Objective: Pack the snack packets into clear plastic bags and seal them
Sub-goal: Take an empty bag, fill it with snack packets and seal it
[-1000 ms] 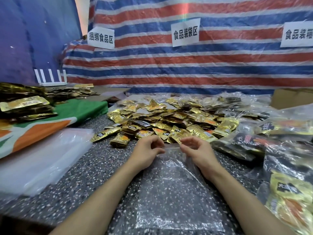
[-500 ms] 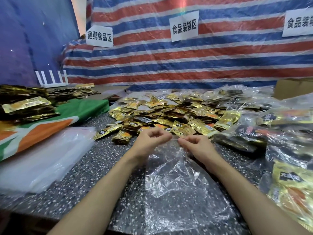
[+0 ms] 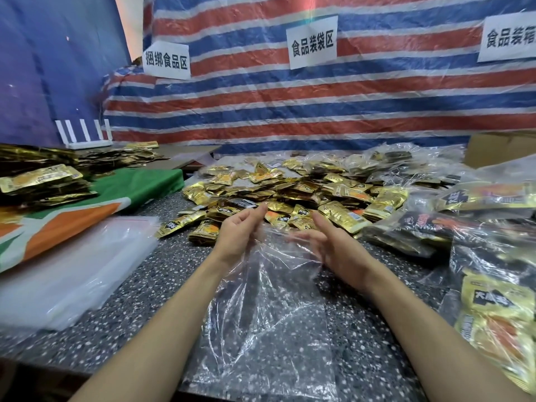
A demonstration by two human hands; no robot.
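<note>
- Grip state: the left hand (image 3: 240, 233) and right hand (image 3: 336, 248) stand palm to palm with fingers stretched out, set apart at the mouth of the clear plastic bag (image 3: 266, 309). Whether any fingertip pinches the film cannot be told.
- Work item: the bag lies crumpled on the speckled table (image 3: 116, 314), with its mouth toward the loose snack packets (image 3: 290, 192) heaped just beyond the fingertips. The bag appears empty.
- Risk: thin film tends to cling to itself. If the mouth collapses when one hand leaves to fetch packets, loading would stall.
- Risk: the slack bag has no weight in it. A sweep of packets could push it along the table instead of entering it.
- Risk: overfilling would likely keep the top from sealing.
- Surroundings: a stack of spare bags (image 3: 72, 271) lies to the left. Filled bags (image 3: 478, 250) crowd the right, near the right forearm, which limits elbow room on that side.
- Further off: a green and orange cloth (image 3: 130, 195) carries stacked packets (image 3: 37, 181) at far left, and a cardboard box (image 3: 499, 146) sits at far right.
</note>
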